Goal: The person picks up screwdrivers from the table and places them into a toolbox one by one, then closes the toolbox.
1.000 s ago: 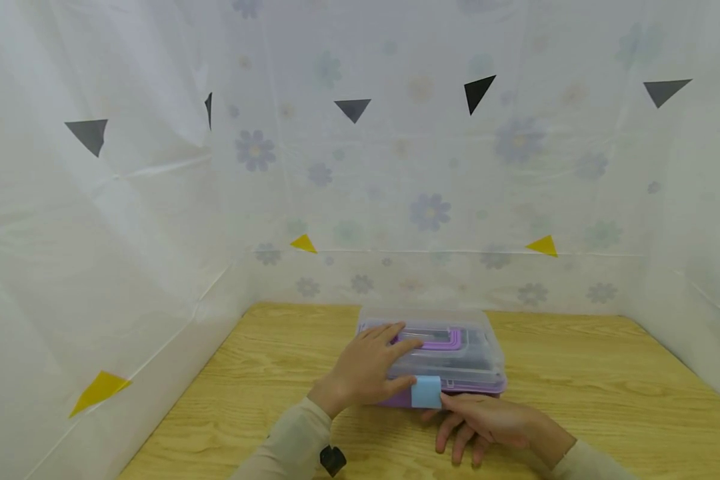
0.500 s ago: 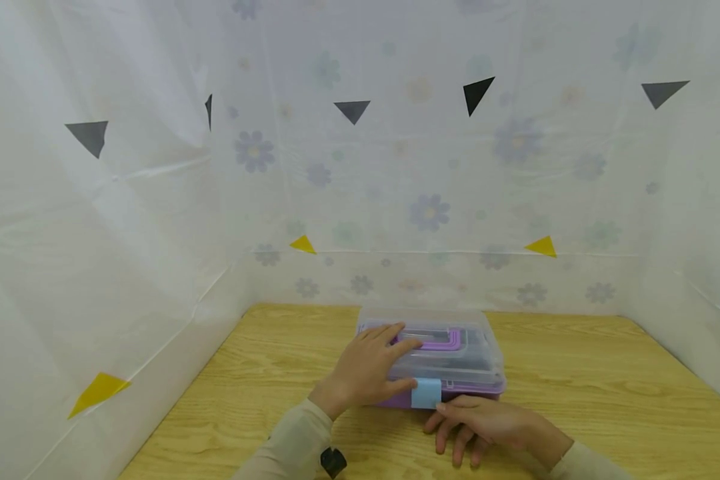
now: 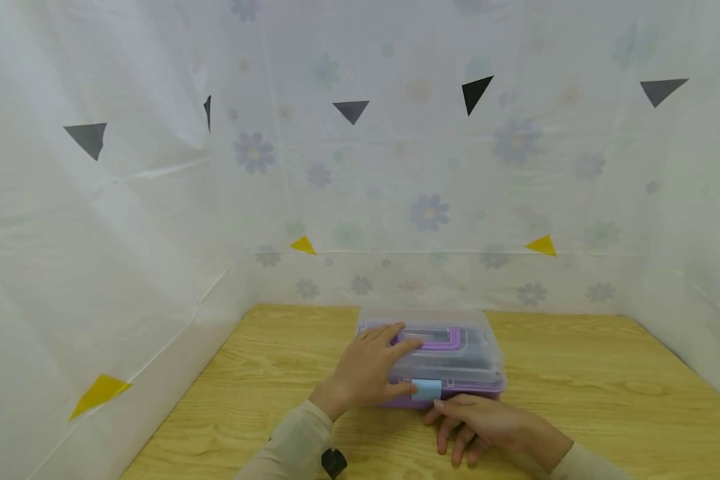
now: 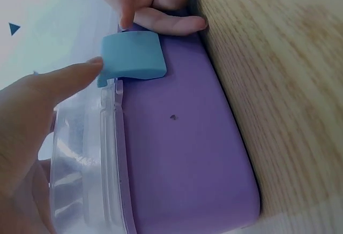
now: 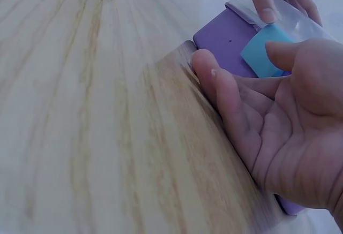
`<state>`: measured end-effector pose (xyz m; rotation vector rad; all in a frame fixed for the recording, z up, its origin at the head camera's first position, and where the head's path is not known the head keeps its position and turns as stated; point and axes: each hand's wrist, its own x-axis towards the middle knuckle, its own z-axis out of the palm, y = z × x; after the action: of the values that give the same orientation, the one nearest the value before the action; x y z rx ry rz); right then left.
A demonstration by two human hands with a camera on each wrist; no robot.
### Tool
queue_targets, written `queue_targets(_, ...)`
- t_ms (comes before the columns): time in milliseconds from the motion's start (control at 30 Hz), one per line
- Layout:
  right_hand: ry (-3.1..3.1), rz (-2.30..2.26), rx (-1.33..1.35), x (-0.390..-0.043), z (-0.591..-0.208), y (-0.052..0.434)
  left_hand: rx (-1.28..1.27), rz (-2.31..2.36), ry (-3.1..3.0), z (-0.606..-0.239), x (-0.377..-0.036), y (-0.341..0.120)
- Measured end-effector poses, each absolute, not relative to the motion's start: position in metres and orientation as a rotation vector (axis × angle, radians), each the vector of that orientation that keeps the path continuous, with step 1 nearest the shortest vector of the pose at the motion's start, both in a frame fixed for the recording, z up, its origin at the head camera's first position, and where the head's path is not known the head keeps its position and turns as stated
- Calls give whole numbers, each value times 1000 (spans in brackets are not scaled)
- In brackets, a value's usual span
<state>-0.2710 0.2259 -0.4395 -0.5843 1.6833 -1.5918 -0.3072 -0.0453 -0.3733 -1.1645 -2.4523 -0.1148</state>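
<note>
A flat rectangular purple plastic box with a clear lid (image 3: 441, 363) lies on the light wooden table (image 3: 606, 400), near its middle, at 12 o'clock from the person. The left hand (image 3: 369, 370) rests flat on the lid, fingers almost straight, and its thumb touches the light blue plastic latch (image 3: 426, 389) at the front side. The right hand (image 3: 483, 423) lies at 6 o'clock of the box, fingers relaxed and spread on the table, thumb pressing at the latch from below; it grips nothing. In the left wrist view the latch (image 4: 132, 56) lies folded down against the purple wall, so I judge the lid is shut and the clasp nearly or fully fastened; whether it has clicked I cannot tell.
</note>
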Motion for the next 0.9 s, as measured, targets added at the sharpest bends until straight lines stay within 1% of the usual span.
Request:
queue_targets(367, 1602, -1564, -602, -270, -431, 230, -1166, -88, -2423, -373, -307, -44)
queue_targets(900, 1610, -1536, -640, -271, -431, 234, -1161, -75, -2418, -372, -306, -43)
